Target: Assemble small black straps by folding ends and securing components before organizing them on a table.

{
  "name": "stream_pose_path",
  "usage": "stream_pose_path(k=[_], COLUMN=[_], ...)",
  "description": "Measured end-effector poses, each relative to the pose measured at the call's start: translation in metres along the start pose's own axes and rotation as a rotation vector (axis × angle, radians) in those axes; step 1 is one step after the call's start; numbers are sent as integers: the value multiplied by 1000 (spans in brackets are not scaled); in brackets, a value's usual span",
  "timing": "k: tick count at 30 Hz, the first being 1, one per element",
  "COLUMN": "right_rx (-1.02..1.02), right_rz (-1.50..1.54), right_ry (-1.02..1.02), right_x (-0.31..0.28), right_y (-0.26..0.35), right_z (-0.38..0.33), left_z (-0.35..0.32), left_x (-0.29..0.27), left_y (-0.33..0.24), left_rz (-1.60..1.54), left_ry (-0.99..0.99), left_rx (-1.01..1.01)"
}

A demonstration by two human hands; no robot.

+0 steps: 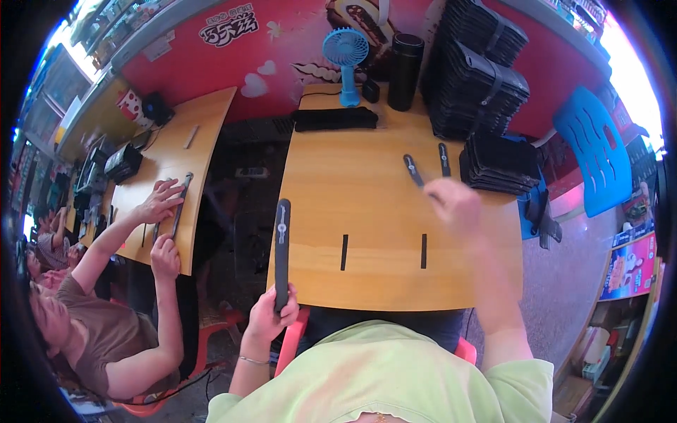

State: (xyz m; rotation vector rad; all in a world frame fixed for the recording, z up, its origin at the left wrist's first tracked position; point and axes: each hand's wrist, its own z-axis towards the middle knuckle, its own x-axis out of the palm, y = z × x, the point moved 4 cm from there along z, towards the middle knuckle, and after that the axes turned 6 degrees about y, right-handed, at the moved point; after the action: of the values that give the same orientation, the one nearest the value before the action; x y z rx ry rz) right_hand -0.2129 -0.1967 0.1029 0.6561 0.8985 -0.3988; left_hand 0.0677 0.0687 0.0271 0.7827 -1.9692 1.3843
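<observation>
L hand (275,310) pinched strap (282,247), nr-L of table (381,204); R hand (457,203) blurred, table's R side, couldn't tell if pinching. Fan (345,49), flask (405,74), pile (479,84) crowded table's far edge.

Up on the red wall (169,79) behind the bench (381,190), off to its left, here's the boldest writing in view: black-and-white lettering (229,32), a small line riding over a big one! Swing right, well beyond the bench, and a pink-and-blue poster (624,271) carries small print, too tiny to read. Now over the bench's left edge, the black strap (282,257) in the left hand (271,311) shows a pale round mark, any letters too small to catch. Two more straps (444,159) toward the bench's far right bear little pale marks, no clearer.
</observation>
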Motion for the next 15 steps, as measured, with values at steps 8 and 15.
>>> stream_pose_path(k=[8,15], right_rx=[206,279], right_rz=[-29,-17], right_ry=[177,224], right_x=[37,45], right_y=[-1,-34], right_z=[-42,-37], left_z=[43,52], left_x=[22,36], left_y=[12,14], left_rz=[-145,-150], left_ry=[75,59], left_rx=[95,95])
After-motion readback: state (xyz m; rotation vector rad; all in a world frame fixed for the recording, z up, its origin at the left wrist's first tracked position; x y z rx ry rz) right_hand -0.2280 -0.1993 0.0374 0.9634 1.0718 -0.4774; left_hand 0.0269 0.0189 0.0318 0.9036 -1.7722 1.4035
